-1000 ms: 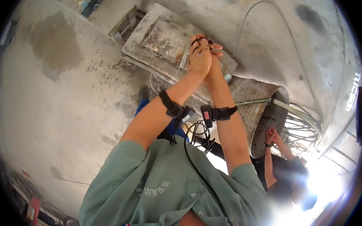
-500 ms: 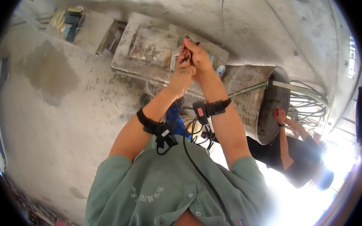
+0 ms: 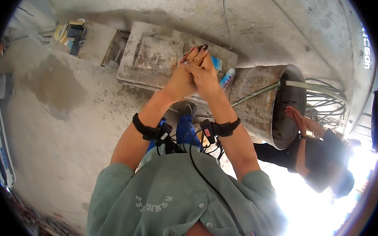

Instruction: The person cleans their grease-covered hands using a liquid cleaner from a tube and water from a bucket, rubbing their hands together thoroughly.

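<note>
My left hand (image 3: 181,80) and my right hand (image 3: 207,75) are pressed together, fingers wrapped over one another, above a stained, low box-shaped stand (image 3: 156,53). Dark grime marks several fingertips. I make out no object between the palms, though the inside of the clasp is hidden. Just right of my right wrist lies a blue-and-white tube (image 3: 227,78) at the edge of the stand. A light-blue packet (image 3: 217,63) shows behind the right hand. Black straps with small modules (image 3: 161,131) sit on both forearms, and dark cables hang between them.
To the right, a rusty drum (image 3: 255,95) lies on its side with a hose (image 3: 257,94) across it. Beyond it a person (image 3: 310,144) in dark clothes holds their hands together. A box (image 3: 91,42) carrying yellow rolls stands at far left, near a wet floor patch (image 3: 57,85).
My hands have shifted from a looser, crossed hold into a tighter clasp, slightly lower. More of the tube and packet shows now. The other person's hands have come flatter together.
</note>
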Tool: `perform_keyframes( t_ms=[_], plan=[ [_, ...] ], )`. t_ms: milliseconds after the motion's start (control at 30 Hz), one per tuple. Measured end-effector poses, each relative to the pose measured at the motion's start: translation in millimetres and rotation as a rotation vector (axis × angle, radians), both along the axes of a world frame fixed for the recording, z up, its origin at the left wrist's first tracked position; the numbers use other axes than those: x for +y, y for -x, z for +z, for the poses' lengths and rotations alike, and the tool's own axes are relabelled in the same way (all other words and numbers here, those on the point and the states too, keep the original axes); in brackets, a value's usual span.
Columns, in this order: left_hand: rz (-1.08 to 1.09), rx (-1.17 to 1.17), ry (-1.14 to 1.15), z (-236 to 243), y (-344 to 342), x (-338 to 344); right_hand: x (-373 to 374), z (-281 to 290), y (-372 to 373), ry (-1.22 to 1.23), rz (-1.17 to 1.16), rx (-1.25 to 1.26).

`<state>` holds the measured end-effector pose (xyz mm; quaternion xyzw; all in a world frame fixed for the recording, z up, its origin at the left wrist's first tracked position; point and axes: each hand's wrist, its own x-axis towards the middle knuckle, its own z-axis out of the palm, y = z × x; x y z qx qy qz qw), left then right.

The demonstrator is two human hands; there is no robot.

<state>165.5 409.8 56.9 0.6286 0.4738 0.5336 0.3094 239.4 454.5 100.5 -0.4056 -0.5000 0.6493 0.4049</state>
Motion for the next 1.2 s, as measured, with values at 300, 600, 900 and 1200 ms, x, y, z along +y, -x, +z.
perform_keyframes(
  t_ms=[300, 600, 900, 1200],
  plan=[
    [-0.092, -0.208, 0.03, 10.6, -9.1, -10.8, 28.5, 13.9, -26.5, 0.356, 0.227, 0.251],
    [-0.219, -0.732, 0.29, 18.7, 9.9, -9.0, 24.6, 24.9, -28.6, 0.213, 0.288, 0.306],
    [-0.18, -0.849, 0.239, 23.5, -4.5, -13.0, 11.8, 36.3, -29.5, -0.131, 0.25, -0.098],
    [-0.284, -0.686, 0.424, 34.9, -20.9, -9.0, 15.6, 44.1, -38.6, 0.126, 0.086, 0.106]
  ],
)
